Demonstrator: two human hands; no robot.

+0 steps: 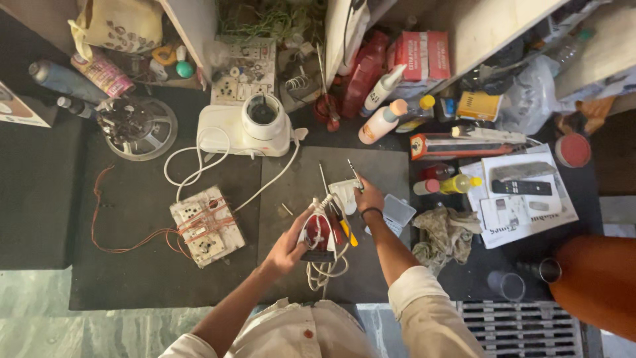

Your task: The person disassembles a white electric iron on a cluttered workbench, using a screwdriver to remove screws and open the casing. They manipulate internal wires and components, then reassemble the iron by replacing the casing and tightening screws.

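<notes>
My left hand grips a red and white electric iron standing on a dark mat, its white cord coiled below it. My right hand reaches beyond the iron and holds a thin screwdriver by its shaft, over a white plastic part. A yellow-handled tool lies just right of the iron. A black band circles my right wrist.
A white mixer base with cord sits at the back. A switchboard with orange wires lies left. Bottles, a clear small box, a rag, papers with a remote and a glass crowd the right.
</notes>
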